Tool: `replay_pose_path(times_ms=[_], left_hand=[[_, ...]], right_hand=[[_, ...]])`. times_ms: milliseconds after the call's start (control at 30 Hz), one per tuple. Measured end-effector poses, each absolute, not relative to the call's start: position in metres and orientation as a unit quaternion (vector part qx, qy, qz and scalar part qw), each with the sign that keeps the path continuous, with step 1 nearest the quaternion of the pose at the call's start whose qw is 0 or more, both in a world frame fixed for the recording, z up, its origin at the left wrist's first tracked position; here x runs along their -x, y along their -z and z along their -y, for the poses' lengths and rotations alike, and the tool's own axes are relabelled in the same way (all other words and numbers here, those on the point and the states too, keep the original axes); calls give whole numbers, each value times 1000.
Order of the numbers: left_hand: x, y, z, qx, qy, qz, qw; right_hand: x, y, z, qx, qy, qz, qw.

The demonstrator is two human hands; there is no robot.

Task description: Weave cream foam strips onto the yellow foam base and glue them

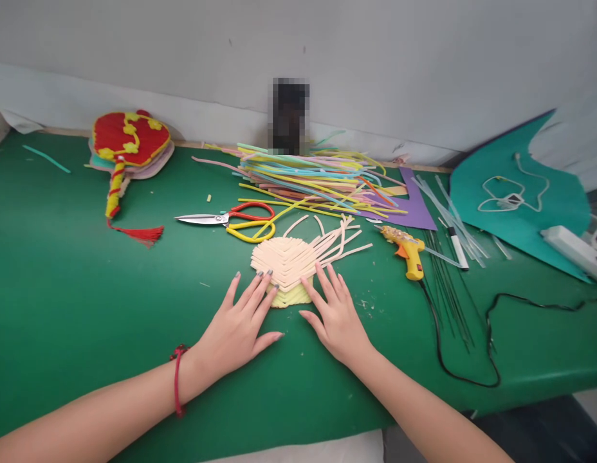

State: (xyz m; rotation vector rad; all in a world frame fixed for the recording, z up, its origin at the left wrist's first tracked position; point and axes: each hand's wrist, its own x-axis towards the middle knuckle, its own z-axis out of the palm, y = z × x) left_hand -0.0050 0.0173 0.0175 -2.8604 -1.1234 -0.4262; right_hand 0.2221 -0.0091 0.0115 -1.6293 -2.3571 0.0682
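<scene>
A peach woven piece point(286, 257) of flat pipe-cleaner strips lies on the green table point(86, 289), with loose strip ends fanning to the upper right and a yellow layer point(289, 297) showing beneath its near edge. My left hand point(240, 325) lies flat and open, fingertips touching the piece's left near edge. My right hand point(334, 312) also lies flat and open, fingertips touching its right near edge. A red cord sits on my left wrist.
Scissors point(226, 218) with red and yellow handles lie behind the piece. A pile of coloured strips point(308, 177) sits further back. A yellow glue gun point(407, 247) with black cord lies right. A red and yellow fan point(127, 145) rests far left. Teal sheet point(515, 186) and purple sheet point(417, 206) lie right.
</scene>
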Motion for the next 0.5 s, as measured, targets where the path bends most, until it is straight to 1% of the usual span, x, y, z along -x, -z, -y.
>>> replay_pose_path(times_ms=[300, 500], left_hand=[[5, -15, -20, 921, 113, 373, -3], [5, -17, -20, 921, 120, 370, 5]], right_hand=[[-220, -13, 7, 571, -33, 812, 110], [-216, -17, 11, 539, -22, 832, 129]])
